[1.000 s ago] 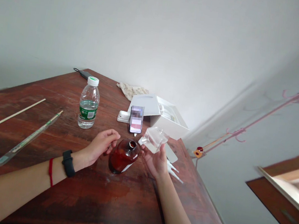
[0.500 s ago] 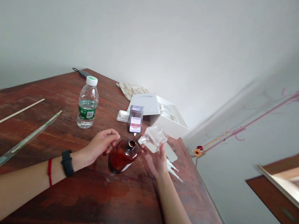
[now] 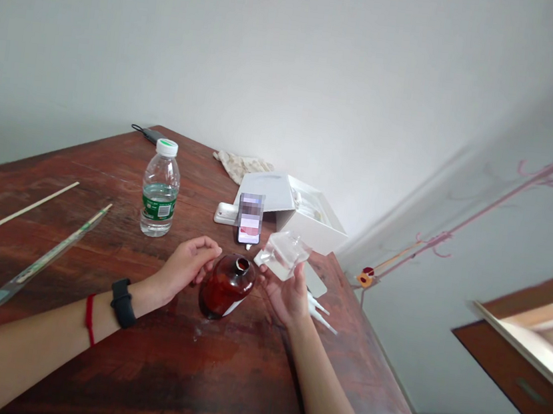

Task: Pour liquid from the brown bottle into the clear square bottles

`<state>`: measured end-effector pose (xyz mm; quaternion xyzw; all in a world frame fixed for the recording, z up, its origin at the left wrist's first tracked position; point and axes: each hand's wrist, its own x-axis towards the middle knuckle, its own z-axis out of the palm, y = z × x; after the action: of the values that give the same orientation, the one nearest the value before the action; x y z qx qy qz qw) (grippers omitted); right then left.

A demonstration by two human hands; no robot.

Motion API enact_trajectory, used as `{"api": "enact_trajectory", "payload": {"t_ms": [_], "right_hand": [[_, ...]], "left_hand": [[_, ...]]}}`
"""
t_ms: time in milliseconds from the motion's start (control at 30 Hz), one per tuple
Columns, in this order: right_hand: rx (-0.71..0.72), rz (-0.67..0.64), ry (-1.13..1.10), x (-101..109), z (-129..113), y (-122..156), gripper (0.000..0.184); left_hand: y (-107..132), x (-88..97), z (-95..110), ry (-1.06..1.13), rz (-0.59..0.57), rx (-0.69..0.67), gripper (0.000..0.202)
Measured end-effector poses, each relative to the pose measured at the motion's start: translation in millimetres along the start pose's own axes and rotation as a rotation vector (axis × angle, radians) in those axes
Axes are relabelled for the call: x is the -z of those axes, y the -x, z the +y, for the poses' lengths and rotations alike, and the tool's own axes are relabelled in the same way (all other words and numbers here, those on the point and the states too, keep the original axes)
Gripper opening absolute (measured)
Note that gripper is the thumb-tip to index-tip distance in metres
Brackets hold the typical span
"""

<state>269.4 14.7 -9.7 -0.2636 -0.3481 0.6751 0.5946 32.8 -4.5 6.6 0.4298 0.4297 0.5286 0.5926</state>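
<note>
A brown glass bottle (image 3: 226, 289) with a dark shoulder and an uncapped mouth stands between my hands on the wooden table. My left hand (image 3: 192, 262) is just left of it, thumb and fingers curled closed; anything inside them is hidden. My right hand (image 3: 286, 295) grips a clear plastic container (image 3: 285, 254) from below and the right, tilted above the table beside the bottle's mouth. Behind the bottle, a phone (image 3: 250, 220) with a lit, partly blurred screen is propped up. Under and right of my right hand lie white pointed nozzles (image 3: 320, 312).
A green-labelled water bottle (image 3: 160, 189) stands on the left. Nearby lie a bare thin stick (image 3: 21, 212) and a stick in a plastic sleeve (image 3: 43, 260). An open white box (image 3: 311, 228), a white case (image 3: 225, 213) and a cloth (image 3: 241, 164) are farther back. A pink rack (image 3: 499, 201) stands right.
The view has shifted slightly, moving everything a little left. Both hands keep nearly the same pose, and my right hand still holds the clear container.
</note>
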Motion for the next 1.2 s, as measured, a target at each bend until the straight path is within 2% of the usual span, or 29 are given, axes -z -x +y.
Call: {"api": "enact_trajectory", "payload": {"t_ms": [533,867,1200], "right_hand": [[-0.015,-0.035,-0.017,5,0,-3,0.055],[-0.012,-0.042,-0.007,5,1,-3,0.056],[-0.015,-0.033,0.008,5,1,-3,0.058]], "left_hand": [[-1,-0.2,-4,-0.008,-0.011,0.007,0.035],[-7,3.5,-9,-0.054,0.012,-0.119,0.037],[-9,5.7,-14,-0.057,-0.004,-0.140,0.036]]}}
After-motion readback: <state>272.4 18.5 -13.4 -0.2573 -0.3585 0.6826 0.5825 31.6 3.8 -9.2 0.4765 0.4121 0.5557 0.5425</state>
